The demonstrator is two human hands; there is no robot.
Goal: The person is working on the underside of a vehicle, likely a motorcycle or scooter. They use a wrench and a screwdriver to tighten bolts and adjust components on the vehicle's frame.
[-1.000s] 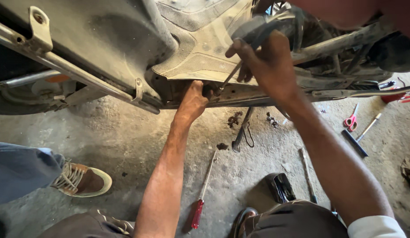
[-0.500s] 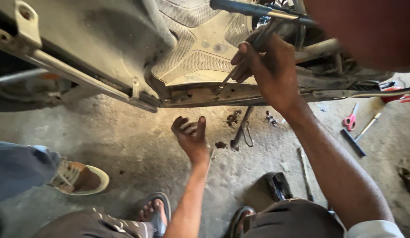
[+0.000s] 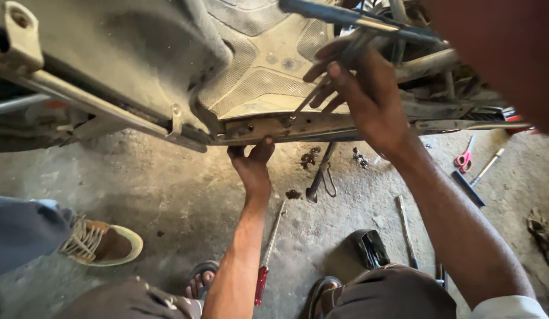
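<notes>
1. Since the frame half a second ago the left hand (image 3: 252,167) has risen from mid-air, palm open, back up to the underside of the frame rail (image 3: 298,127); right hand has barely shifted.
2. Far left: another person's blue trouser leg and tan shoe (image 3: 103,242) on the concrete floor (image 3: 168,195), well apart from the hands.
3. Upper left: grey body panel (image 3: 109,53) of a vehicle tipped on its side, metal bracket (image 3: 20,35) at its edge.
4. Left hand: fingers curled up against the bottom lip of the rail, thumb beside them; grip is pressing on the rail. Cannot tell if it pinches a small part.
5. Below the left forearm: red-handled screwdriver (image 3: 264,269) lying on the floor, shaft pointing up toward the hand.
6. Centre: ribbed footboard (image 3: 268,71) above the rail; dark oil spots (image 3: 310,158) on the floor under it; side stand (image 3: 320,171) hangs down just right of the left hand.
7. Right hand (image 3: 369,97): grip closed around a thin metal tool (image 3: 313,100), whose tip touches the top of the rail near a bolt hole.
8. Bottom centre: person's own sandalled feet and a black object (image 3: 372,248) on the floor.
9. Right: long rod (image 3: 404,230), pink scissors (image 3: 463,158), white-handled tool (image 3: 487,166), all on the floor, well apart from the hands.
</notes>
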